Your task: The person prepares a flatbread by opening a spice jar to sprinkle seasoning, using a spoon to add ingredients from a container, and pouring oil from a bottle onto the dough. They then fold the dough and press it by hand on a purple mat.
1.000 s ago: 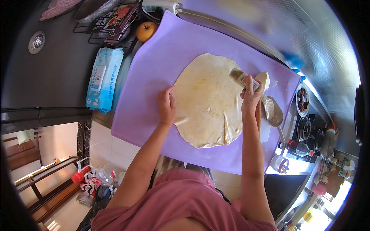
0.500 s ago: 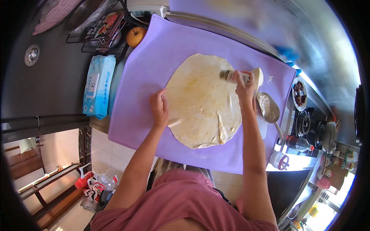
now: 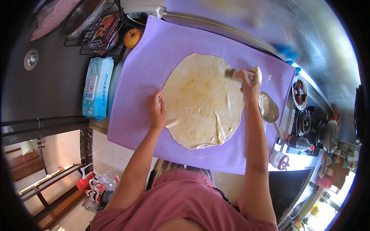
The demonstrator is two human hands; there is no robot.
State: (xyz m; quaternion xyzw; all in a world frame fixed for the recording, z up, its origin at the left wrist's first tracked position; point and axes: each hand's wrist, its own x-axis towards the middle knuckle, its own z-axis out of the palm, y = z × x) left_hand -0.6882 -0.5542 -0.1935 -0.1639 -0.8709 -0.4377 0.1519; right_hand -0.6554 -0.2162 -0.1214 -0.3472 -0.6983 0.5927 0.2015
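Note:
A large, thin round sheet of dough [image 3: 200, 104] lies on the purple mat [image 3: 140, 77], sprinkled with yellowish-brown specks near its middle and wrinkled toward its near right. Over the dough's right edge, my right hand [image 3: 249, 81] grips a small seasoning shaker [image 3: 232, 74], tilted sideways with its dark end toward the left; it is blurred by motion. My left hand [image 3: 157, 109] rests at the dough's left edge, its fingers loosely bent and a little apart, holding nothing visible. Behind my right hand sits a pale bowl [image 3: 257, 74], partly hidden. A metal scoop [image 3: 271, 109] with white flour lies beside my right forearm.
A blue pack of wipes [image 3: 98, 88] and a yellow-orange fruit [image 3: 132, 37] lie left of the mat, near a black wire rack [image 3: 90, 44]. To the right are a plate of dark food [image 3: 299, 92], a clear bottle [image 3: 298, 143] and a lidded jar [image 3: 279, 160].
More specks show on the dough's middle. My right hand and the shaker have shifted slightly right, and my left hand has moved a little left.

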